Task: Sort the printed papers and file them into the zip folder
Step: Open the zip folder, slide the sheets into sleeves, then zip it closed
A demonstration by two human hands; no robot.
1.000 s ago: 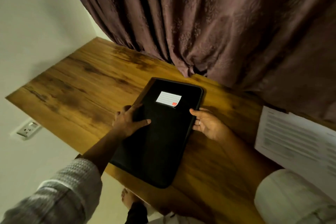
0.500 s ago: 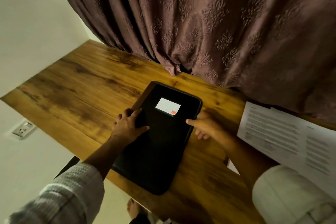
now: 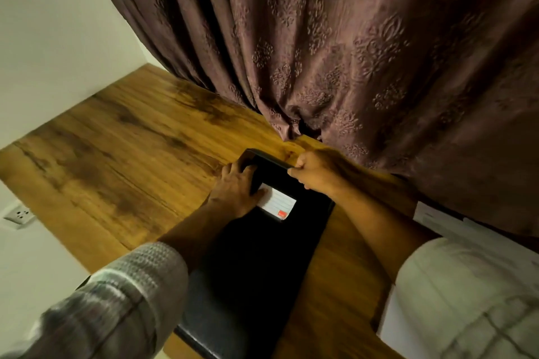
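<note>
Wooden desk is carrying the zip folder mid-frame, and it is looking shut. Left hand fingers are gripping its far corner. Right hand fingers are pinching the top edge, probably starting the zip. Printed papers are lying at right, unfiled.

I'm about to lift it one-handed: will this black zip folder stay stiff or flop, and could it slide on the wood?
Probably stiff: the zip folder lies flat with straight edges. It may slide on the smooth wooden table; the left hand seems to steady it while the right hand pinches its far edge.
</note>
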